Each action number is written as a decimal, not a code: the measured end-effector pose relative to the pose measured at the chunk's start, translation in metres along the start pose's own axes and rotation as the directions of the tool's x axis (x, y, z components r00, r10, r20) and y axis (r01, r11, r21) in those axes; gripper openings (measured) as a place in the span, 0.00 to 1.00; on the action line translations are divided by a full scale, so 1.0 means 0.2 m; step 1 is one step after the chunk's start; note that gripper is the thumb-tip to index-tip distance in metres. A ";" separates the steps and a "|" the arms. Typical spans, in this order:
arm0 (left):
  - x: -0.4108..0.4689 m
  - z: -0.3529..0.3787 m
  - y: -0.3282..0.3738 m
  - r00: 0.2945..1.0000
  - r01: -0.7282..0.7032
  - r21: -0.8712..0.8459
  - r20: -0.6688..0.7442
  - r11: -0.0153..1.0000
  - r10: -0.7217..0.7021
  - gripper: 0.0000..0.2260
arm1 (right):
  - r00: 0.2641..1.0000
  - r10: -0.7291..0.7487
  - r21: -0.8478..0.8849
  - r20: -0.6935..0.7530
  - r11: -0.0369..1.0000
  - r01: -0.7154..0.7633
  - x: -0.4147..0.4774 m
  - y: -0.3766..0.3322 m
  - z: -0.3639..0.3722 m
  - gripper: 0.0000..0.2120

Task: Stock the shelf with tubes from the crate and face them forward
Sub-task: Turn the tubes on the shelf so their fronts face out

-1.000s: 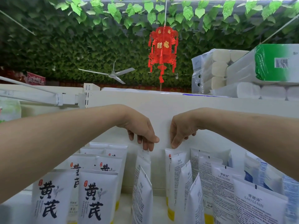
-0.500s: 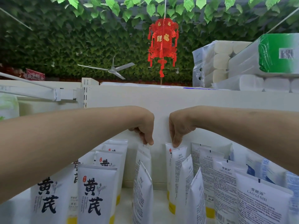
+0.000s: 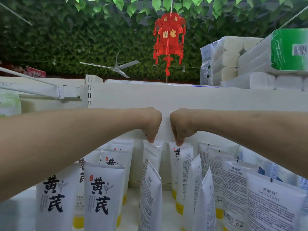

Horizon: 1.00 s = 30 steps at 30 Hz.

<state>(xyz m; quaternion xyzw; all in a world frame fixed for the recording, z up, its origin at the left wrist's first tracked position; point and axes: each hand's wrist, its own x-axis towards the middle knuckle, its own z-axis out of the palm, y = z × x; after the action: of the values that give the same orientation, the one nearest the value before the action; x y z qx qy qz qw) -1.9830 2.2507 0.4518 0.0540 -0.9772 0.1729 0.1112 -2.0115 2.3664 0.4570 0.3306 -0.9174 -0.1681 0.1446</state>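
- Both bare forearms reach forward from the lower corners and converge at the centre, nearly level.
- Both wrists bend sharply downward, with the knuckles close together but not touching.
- The left hand (image 3: 152, 127) curls its fingers down and pinches the top edge of the left tube (image 3: 152, 148).
- The right hand (image 3: 182, 129) mirrors it, pinching the right tube (image 3: 175, 150).

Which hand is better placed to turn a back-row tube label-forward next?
Probably the left hand: it pinches the plain-faced tube, which needs turning; the right hand pinches a labelled tube already showing black characters.
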 end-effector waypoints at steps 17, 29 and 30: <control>-0.01 0.01 0.00 1.000 0.010 -0.026 -0.026 1.000 -0.011 0.13 | 0.999 0.028 0.001 -0.039 1.000 -0.028 0.03 -0.02 0.02 0.19; -0.01 0.00 0.00 1.000 0.000 -0.036 0.012 0.999 0.000 0.15 | 0.997 0.032 0.004 -0.077 0.999 -0.032 0.02 -0.01 0.03 0.18; -0.01 0.00 0.00 1.000 0.000 -0.038 0.013 0.999 0.000 0.15 | 0.996 0.033 0.005 -0.078 0.999 -0.032 0.02 -0.01 0.03 0.18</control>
<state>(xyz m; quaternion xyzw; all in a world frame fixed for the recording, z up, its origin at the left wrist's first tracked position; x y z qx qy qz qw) -1.9808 2.2511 0.4507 0.0530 -0.9810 0.1537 0.1057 -2.0153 2.3630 0.4510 0.3221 -0.9166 -0.1512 0.1825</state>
